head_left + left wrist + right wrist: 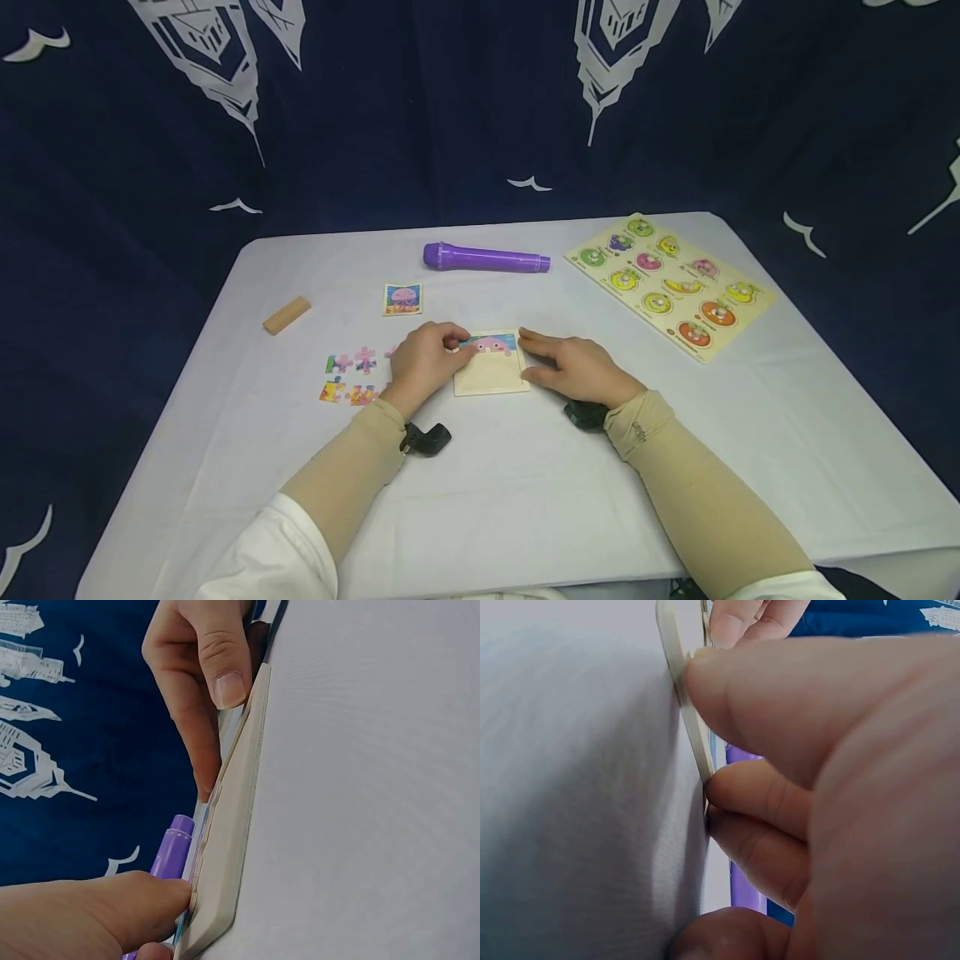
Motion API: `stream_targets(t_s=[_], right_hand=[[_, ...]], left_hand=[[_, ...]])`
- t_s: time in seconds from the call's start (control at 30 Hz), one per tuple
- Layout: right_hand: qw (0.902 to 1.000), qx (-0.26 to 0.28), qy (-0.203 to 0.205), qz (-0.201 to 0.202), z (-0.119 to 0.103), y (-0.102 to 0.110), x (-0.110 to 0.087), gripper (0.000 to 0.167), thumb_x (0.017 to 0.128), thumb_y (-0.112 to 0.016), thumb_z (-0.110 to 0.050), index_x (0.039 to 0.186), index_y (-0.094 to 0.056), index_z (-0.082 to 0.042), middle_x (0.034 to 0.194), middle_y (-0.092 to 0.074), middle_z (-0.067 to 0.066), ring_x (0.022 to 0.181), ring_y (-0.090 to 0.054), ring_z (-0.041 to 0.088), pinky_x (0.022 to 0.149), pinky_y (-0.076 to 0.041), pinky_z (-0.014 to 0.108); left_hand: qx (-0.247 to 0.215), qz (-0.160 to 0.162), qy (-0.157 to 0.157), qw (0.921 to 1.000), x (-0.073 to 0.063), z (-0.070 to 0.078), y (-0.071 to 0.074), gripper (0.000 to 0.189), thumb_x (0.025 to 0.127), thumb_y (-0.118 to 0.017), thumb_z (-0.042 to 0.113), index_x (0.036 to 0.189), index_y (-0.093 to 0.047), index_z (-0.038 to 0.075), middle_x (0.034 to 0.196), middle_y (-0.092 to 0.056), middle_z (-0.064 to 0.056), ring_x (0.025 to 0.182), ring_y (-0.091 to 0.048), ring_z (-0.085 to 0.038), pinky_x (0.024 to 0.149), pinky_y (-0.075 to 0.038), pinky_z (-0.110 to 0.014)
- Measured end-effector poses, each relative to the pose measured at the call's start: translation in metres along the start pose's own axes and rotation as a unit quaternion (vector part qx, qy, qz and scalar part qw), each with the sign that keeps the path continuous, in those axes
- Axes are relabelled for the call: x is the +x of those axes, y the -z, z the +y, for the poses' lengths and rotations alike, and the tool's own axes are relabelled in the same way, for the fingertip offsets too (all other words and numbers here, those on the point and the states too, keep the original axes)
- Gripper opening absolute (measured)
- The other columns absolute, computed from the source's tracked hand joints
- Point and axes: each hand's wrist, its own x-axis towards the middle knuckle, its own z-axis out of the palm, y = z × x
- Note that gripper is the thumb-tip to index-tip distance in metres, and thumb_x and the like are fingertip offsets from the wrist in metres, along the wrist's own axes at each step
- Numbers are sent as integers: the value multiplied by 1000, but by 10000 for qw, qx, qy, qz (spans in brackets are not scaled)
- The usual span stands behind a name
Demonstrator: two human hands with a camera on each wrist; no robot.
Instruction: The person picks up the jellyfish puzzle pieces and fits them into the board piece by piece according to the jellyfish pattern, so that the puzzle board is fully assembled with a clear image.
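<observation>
A small pale wooden puzzle board (492, 382) lies flat at the middle of the table, its top row filled with blue and pink jigsaw pieces (495, 343). At the row's left end, my left hand (429, 358) pinches a puzzle piece between thumb and curled forefinger; the fingers mostly cover it. My right hand (577, 367) rests along the board's right side, fairly straight fingers at the upper corner and thumb lower on the edge. In the right wrist view, the thumb (742, 697) and fingertips touch the board's edge (694, 735).
Several loose jigsaw pieces (365, 360) lie left of the board, partly behind my left hand. Beyond are a small picture card (402, 300), a wooden block (287, 316) and a purple microphone-shaped stick (487, 258). A fruit puzzle board (667, 300) lies at the back right.
</observation>
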Motion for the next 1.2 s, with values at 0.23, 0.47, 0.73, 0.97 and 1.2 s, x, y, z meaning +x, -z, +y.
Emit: stream_targets(t_s=[0.23, 0.47, 0.73, 0.97, 1.2], right_hand=[[10000, -20, 37, -1, 2, -1, 1, 62, 99, -68, -42, 152, -51, -14, 158, -46, 0, 139, -52, 27, 109, -47, 49], [10000, -28, 59, -6, 2, -1, 2, 62, 99, -68, -41, 152, -51, -14, 159, -46, 0, 139, -53, 27, 109, -47, 49], [9999, -52, 94, 16, 2, -2, 1, 63, 98, -68, -41, 151, -51, -12, 159, -46, 1, 140, -52, 28, 109, -47, 49], [9998, -84, 181, 50, 4, -1, 0, 62, 98, -70, -40, 150, -52, -12, 158, -47, 0, 140, -52, 26, 109, -47, 49], [9998, -94, 178, 5, 4, 1, 1, 60, 98, -69, -40, 150, -53, -13, 158, -47, -1, 140, -52, 26, 109, -47, 48]], left_hand=[[27, -21, 50, 10000, 1, 0, 0, 25, 90, -78, 44, 108, -77, 26, 89, -65, 9, 74, -58, -12, 61, -43, -31], [24, 108, 187, 9998, 2, -1, 0, 32, 88, -79, 47, 109, -72, 23, 88, -67, 10, 74, -60, -12, 61, -43, -31], [130, 87, 232, 9996, 2, 1, -1, 39, 89, -78, 48, 116, -71, 21, 89, -67, 9, 74, -60, -13, 62, -44, -31], [121, 775, -101, 9969, -5, 9, 18, 42, 97, -66, 56, 118, -70, 20, 90, -71, 6, 69, -62, -15, 56, -44, -33], [-122, 1000, 487, 9937, -22, -29, 76, 41, 99, -57, 59, 116, -71, 23, 102, -72, -1, 77, -63, -20, 65, -43, -36]])
